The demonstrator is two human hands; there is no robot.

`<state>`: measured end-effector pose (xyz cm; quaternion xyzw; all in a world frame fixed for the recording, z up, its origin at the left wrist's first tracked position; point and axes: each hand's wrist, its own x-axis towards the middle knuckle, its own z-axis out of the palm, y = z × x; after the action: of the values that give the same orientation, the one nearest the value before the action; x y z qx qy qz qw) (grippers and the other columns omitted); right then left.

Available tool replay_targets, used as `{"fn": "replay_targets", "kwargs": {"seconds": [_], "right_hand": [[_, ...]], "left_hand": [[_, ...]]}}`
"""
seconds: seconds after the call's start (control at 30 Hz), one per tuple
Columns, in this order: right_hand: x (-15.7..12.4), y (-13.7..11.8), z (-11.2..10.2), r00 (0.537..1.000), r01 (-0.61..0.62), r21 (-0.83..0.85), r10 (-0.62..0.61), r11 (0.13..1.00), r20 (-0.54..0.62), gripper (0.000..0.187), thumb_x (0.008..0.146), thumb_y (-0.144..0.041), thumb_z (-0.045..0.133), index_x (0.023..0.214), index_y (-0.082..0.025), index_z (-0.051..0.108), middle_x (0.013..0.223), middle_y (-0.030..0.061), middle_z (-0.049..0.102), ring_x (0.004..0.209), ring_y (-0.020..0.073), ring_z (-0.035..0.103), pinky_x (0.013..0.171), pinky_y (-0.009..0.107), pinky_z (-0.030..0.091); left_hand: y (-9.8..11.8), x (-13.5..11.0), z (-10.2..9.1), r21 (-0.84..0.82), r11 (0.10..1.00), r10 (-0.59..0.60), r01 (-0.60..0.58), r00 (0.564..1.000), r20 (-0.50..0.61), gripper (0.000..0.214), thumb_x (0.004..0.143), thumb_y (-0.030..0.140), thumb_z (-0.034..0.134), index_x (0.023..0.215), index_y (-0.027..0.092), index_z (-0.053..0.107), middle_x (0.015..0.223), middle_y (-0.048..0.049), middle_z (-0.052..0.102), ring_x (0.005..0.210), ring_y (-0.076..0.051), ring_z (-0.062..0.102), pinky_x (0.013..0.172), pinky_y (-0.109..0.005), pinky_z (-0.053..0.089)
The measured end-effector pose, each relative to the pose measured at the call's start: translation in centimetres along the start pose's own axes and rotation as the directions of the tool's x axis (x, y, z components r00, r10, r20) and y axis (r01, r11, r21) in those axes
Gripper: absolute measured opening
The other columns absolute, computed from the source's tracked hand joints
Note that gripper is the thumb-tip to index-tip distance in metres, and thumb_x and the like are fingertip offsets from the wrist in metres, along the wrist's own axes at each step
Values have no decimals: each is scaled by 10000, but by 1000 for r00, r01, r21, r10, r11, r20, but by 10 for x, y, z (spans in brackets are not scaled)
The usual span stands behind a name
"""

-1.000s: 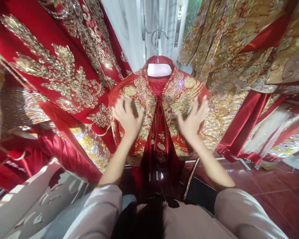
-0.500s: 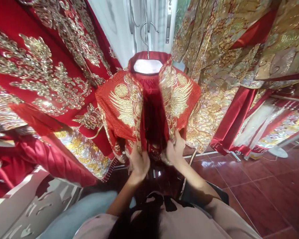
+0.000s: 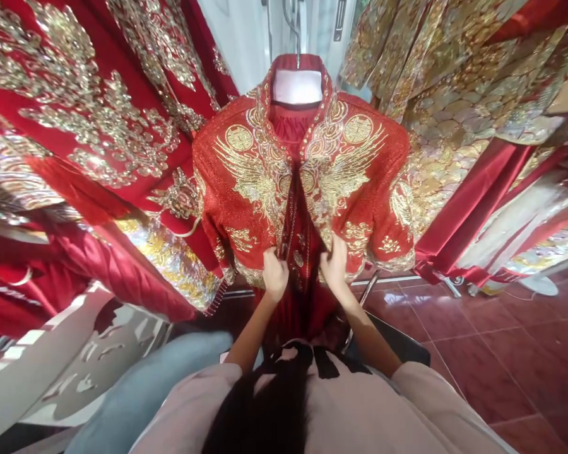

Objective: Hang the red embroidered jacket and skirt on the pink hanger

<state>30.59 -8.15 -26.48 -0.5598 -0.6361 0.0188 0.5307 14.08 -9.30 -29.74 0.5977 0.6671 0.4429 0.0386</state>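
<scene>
"Two hands busy?"

"Yes: my left hand [image 3: 275, 275] and right hand [image 3: 335, 261] pinch the jacket [image 3: 329, 164] low in front."

"How far along?"

"It hangs above them on a hanger [image 3: 298, 47]; between my hands, it's not yet closed."

Bright light glares off the floor tiles [image 3: 492, 340], and stretched blur softens the outer edges.

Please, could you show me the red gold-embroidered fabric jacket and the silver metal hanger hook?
Red gold-embroidered fabric jacket [image 3: 329, 170], head view: embroidered front panel.
Silver metal hanger hook [image 3: 298, 50], head view: lower straight stem.
</scene>
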Motion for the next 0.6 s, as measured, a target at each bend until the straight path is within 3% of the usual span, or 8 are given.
{"fn": "replay_targets", "kwargs": {"seconds": [0.13, 0.23, 0.3, 0.4, 0.5, 0.6], "right_hand": [[-20, -5, -20, 978, -191, -74, 183, 979, -101, 539, 732, -163, 444, 1267, -102, 454, 1159, 173, 557, 1104, 265, 514, 972, 454, 415], [-27, -34, -32, 988, -144, 45, 146, 989, -57, 406, 750, -159, 417, 1144, -161, 515, 1013, 108, 620, 900, 200, 593, 827, 348, 482], [-31, -55, -30, 992, -66, 112, 78, 992, -103, 311, 761, -174, 408, 1046, -184, 535, 910, 76, 624, 807, 175, 592, 747, 306, 486], [-31, -71, -8, 988, -5, 141, 26, 990, -150, 197, 749, -196, 389, 901, -189, 514, 754, 44, 574, 697, 167, 553, 661, 296, 470], [-21, -60, 27, 992, -123, 89, 122, 988, 8, 158, 716, -185, 385, 837, -193, 487, 706, 33, 522, 655, 175, 516, 653, 319, 467], [-13, -37, 52, 968, -222, 55, 213, 974, 134, 326, 712, -161, 393, 1017, -155, 509, 923, 105, 566, 865, 221, 554, 828, 395, 475]], "left_hand": [[-6, -19, -6, 18, 999, 32, -33, 998, 63, 169, 739, 87, 432, 861, 159, 525, 872, -134, 562, 841, -256, 596, 704, -342, 492], [8, -35, -14, -13, 995, 98, -97, 987, 128, 145, 756, 85, 430, 680, 207, 450, 721, -74, 523, 741, -216, 570, 703, -321, 471], [22, -42, -18, -76, 991, 122, -110, 976, 181, 158, 770, 94, 452, 666, 211, 433, 704, -55, 517, 709, -196, 552, 683, -301, 455], [37, -39, -12, -222, 975, 93, -31, 958, 272, 127, 780, 123, 503, 697, 206, 454, 734, -50, 533, 704, -188, 539, 673, -293, 438], [36, -18, 4, -309, 947, 13, 90, 949, 316, 122, 763, 116, 516, 698, 203, 460, 760, -58, 534, 752, -205, 532, 742, -319, 434], [24, 3, 19, -396, 896, -60, 198, 941, 334, 145, 751, 112, 509, 660, 203, 445, 769, -53, 523, 779, -204, 516, 809, -334, 419]]}}
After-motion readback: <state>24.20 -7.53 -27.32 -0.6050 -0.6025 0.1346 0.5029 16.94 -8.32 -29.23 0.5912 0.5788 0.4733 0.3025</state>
